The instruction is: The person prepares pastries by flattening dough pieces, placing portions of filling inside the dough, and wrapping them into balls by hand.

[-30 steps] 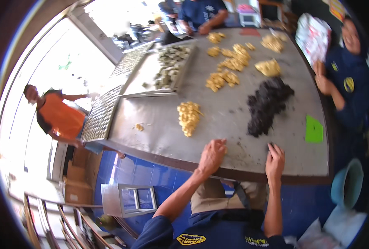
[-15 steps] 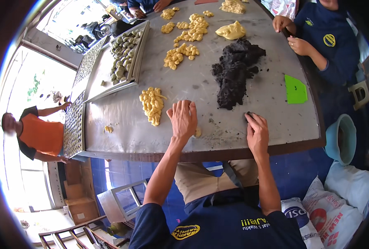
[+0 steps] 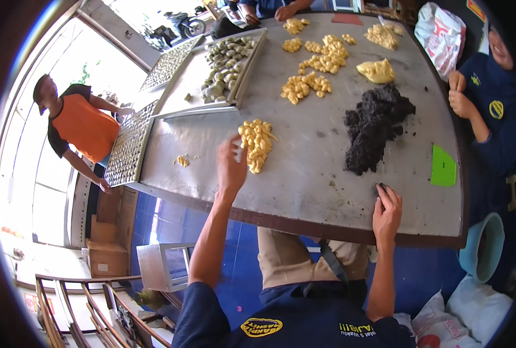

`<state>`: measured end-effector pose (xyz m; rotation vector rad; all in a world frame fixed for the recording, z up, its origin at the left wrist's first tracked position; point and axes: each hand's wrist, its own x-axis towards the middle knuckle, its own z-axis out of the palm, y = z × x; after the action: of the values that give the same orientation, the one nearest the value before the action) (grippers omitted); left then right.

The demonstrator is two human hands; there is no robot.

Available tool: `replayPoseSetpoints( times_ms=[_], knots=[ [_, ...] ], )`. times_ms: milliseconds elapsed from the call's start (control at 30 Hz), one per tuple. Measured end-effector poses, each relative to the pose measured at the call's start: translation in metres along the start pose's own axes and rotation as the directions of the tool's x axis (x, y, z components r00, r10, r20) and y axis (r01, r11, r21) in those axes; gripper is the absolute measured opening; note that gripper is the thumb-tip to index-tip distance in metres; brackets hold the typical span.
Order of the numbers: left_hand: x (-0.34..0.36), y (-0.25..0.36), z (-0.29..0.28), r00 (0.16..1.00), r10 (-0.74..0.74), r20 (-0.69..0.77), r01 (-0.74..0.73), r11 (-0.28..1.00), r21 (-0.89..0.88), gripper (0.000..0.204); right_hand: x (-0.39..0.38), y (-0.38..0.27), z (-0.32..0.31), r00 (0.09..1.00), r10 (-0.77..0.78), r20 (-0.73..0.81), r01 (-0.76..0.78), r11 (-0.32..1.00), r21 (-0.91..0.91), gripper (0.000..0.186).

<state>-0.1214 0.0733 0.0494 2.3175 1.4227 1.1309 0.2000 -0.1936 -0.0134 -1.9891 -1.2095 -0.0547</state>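
Observation:
My left hand (image 3: 231, 168) reaches to the left edge of a small pile of yellow dough pieces (image 3: 258, 148). Its fingers are apart, slightly blurred, with the tips by the dough; I see nothing held in them. Near the table's front edge, my right hand (image 3: 387, 213) pinches a small dark lump (image 3: 381, 187) between its fingertips. Just beyond that hand lies a large crumbly mass of black paste (image 3: 374, 130) on the metal table (image 3: 304, 191).
More yellow dough clusters (image 3: 327, 55) and a smooth dough lump (image 3: 376, 71) lie farther back. Trays of round pieces (image 3: 229, 66) line the left side, where a person in orange (image 3: 87, 124) stands. Another person (image 3: 495, 104) is at the right, beyond a green card (image 3: 443, 165).
My left hand has moved left and away, from the bare tabletop to the dough pile. The right hand stays near the black paste with its lump. The whole view has swung left.

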Motion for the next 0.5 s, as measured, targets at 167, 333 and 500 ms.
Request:
replayPoseSetpoints(
  times_ms=[167,333,500],
  knots=[
    [-0.020,-0.008,0.029,0.891,0.293,0.347,-0.380,0.900,0.213,0.032,-0.002,0.010,-0.004,0.999,-0.031,-0.017,0.030,0.999,-0.045,0.032],
    [-0.020,-0.005,0.010,0.942,-0.054,0.332,0.022,0.995,0.099,0.033,-0.008,0.006,-0.006,0.999,0.029,0.014,-0.029,0.999,0.038,0.033],
    [0.004,-0.024,0.005,0.848,-0.457,0.270,0.525,0.793,-0.308,0.033,-0.006,0.000,-0.007,1.000,0.027,0.012,-0.028,0.997,0.074,0.035]
  ],
)
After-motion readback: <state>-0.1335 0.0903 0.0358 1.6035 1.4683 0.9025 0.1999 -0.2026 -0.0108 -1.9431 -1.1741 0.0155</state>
